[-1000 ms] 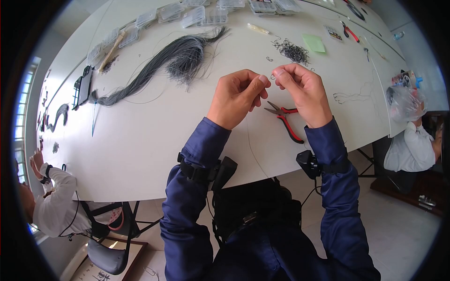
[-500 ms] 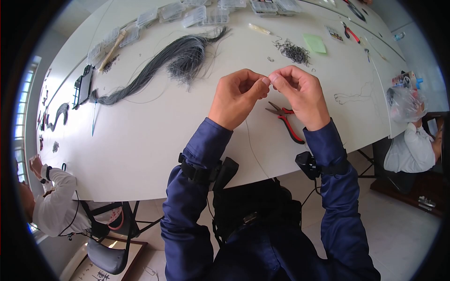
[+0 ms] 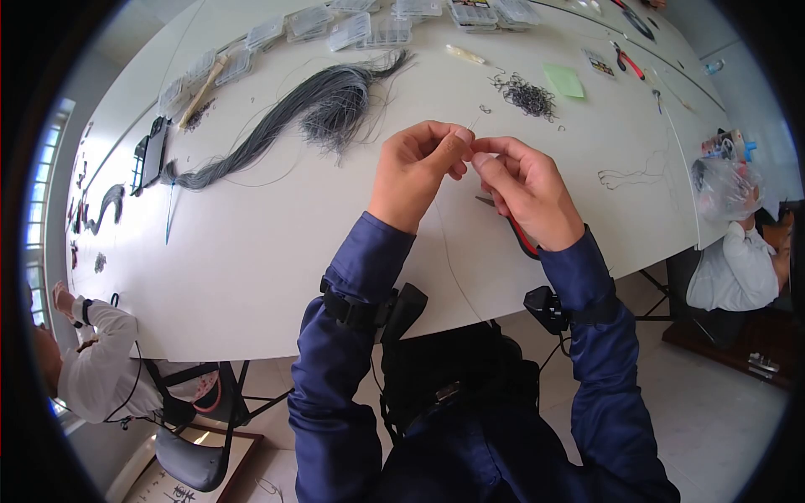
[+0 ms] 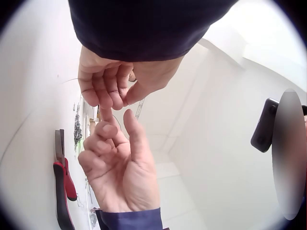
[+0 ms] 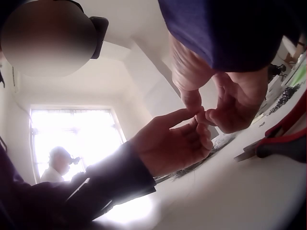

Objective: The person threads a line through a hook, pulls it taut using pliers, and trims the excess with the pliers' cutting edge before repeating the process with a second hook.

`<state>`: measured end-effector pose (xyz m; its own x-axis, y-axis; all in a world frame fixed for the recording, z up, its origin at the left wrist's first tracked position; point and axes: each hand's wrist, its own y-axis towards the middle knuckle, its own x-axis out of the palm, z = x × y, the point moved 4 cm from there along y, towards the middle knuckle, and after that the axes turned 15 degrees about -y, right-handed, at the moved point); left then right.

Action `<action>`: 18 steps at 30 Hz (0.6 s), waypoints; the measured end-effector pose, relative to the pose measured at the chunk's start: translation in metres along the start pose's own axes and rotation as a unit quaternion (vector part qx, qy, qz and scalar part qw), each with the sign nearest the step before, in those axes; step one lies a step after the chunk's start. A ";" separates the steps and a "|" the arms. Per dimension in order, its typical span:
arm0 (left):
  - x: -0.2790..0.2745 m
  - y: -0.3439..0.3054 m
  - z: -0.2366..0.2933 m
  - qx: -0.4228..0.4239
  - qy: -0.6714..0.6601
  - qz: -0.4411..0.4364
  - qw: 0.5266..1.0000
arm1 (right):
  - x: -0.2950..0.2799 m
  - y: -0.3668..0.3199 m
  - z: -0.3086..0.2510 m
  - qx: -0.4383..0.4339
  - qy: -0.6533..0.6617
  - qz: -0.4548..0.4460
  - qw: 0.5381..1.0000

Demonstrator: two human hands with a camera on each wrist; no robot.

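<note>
Here you are, both hands up over the desk (image 3: 251, 285), fingertips meeting. Your left hand (image 3: 422, 168) has thumb and forefinger closed in a pinch on the thin line (image 3: 446, 251), a short end poking out above the tips, the rest trailing beneath the hand to the near edge. Your right hand (image 3: 530, 183) comes in alongside, its fingers curled and its thumb and forefinger parted as the left wrist view catches it; whether it grips anything, you cannot tell from here. Just under that right hand lie the pliers (image 3: 521, 237), red and black, partly covered. Beyond your fingers sits the pile of hooks (image 3: 524, 96), one or two strays near it, green paper (image 3: 564, 80) beside. Off to your left sprawls the grey bundle (image 3: 260, 138), and past it clear boxes (image 3: 350, 32) line up along the far side.
</note>
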<state>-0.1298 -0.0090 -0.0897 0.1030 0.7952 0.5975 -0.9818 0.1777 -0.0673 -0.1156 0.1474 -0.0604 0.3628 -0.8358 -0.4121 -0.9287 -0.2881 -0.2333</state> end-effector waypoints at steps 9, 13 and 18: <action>0.006 -0.005 0.020 0.041 -0.200 -0.041 0.978 | 0.039 -0.017 -0.007 0.110 0.045 -0.154 0.981; 0.004 -0.005 0.023 0.013 -0.226 -0.061 0.972 | 0.026 -0.016 -0.006 0.006 0.166 0.037 0.985; -0.005 -0.005 0.024 -0.026 -0.165 -0.057 0.984 | -0.031 -0.026 -0.013 -0.087 0.372 0.163 0.910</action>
<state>-0.1291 -0.0282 -0.0730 0.1453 0.5384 0.8301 -0.9564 0.2913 -0.0215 -0.1039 0.1748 -0.0298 -0.0260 -0.9567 0.2900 -0.9992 0.0162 -0.0359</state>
